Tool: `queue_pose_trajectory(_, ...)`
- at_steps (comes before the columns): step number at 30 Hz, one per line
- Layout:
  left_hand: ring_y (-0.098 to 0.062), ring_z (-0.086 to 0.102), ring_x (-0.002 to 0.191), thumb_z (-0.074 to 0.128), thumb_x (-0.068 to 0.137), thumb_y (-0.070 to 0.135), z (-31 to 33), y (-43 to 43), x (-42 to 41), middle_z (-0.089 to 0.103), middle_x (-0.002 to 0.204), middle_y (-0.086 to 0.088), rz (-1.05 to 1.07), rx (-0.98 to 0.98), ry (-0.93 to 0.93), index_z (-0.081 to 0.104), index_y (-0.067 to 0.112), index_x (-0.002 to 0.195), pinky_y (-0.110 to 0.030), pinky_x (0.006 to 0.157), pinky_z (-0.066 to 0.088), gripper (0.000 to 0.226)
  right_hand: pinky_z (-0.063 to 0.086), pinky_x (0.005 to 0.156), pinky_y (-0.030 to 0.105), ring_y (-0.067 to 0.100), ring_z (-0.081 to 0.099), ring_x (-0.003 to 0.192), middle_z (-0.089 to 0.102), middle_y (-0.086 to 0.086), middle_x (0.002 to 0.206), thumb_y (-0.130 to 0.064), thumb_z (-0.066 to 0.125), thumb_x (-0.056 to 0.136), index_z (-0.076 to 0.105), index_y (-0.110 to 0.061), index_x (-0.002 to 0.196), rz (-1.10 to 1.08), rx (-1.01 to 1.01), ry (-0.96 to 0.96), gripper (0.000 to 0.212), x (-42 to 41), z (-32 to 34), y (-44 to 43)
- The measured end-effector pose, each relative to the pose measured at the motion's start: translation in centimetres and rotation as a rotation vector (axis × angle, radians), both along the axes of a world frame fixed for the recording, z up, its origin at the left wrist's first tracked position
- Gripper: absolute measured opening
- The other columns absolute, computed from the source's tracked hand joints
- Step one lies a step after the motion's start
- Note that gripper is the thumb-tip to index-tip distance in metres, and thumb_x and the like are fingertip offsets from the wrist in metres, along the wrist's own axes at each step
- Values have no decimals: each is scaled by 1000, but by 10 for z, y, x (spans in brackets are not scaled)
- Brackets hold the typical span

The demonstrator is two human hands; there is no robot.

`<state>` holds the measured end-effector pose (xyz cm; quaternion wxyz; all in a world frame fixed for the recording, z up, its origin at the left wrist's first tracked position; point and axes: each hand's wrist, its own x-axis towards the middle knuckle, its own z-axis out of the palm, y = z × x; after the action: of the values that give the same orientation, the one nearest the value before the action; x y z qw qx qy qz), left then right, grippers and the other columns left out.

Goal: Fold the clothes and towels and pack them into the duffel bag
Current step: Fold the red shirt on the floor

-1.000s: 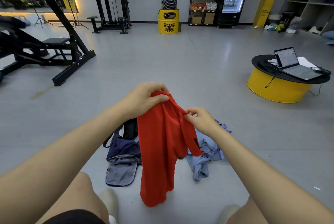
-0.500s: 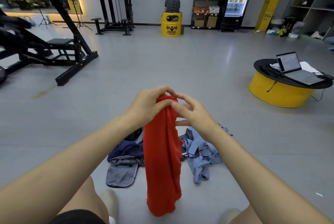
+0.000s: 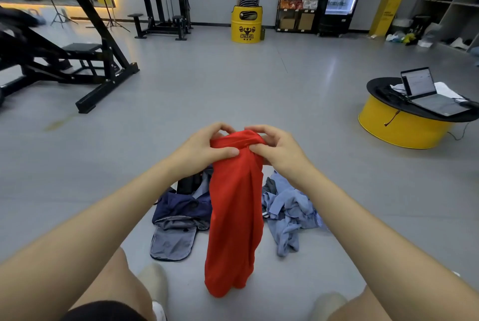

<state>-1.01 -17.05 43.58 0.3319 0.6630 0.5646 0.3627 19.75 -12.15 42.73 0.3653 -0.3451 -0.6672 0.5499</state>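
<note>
I have my left hand [image 3: 207,151] and right hand [image 3: 274,149] pinching the red garment's [image 3: 234,217] top edge. It hangs long toward 6 o'clock, with the duffel bag [image 3: 181,214] at 7 o'clock below, nearer my left.

- The duffel bag [image 3: 178,214] behind the red shirt [image 3: 234,204] is partly covered by it; its opening cannot be judged.
- Right of the red shirt, the blue clothes [image 3: 290,212] have their inner edge hidden.
- At the red shirt's top, some fingertips of the left hand [image 3: 201,151] and right hand [image 3: 278,151] are hidden behind the fold.
</note>
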Motion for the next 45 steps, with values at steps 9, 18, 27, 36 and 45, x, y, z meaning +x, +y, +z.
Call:
queue_pose_trajectory(9,-14,56,72,74,81,18,-5,85,-20,61,75,4,101,92,1,64,24,86,-37,77,50,13,49,62,19,0,62,70,70,-7,95,7,45,97,64,-22,116,-38,6,-40,40,-23,-3,77)
queue_pose_trajectory(18,-8,55,79,71,83,24,37,121,-15,61,84,7,128,344,99,67,23,98,-37,82,49,16,48,64,29,11,60,72,69,-1,98,6,46,93,66,-18,121,-126,112,46,41,-18,34,113)
queue_pose_trajectory(27,-10,64,85,73,85,22,-36,38,-11,69,91,10,-65,117,60,68,30,101,-28,83,51,19,50,71,21,7,62,86,70,-5,106,5,53,95,65,-24,118,47,-48,36,39,10,-59,44)
queue_pose_trajectory(36,-1,55,73,74,84,27,-245,-28,-1,62,79,15,-315,-519,377,61,36,88,-18,67,40,16,44,78,12,-1,63,89,73,-11,100,17,53,86,69,-20,111,110,-481,-315,48,19,-286,-41)
queue_pose_trajectory(45,-27,59,108,72,86,28,-390,-40,19,65,115,-7,-410,-797,525,62,17,114,-25,74,32,32,46,73,18,8,62,83,72,-8,91,19,51,79,69,-23,99,103,-727,-475,51,16,-425,-71)
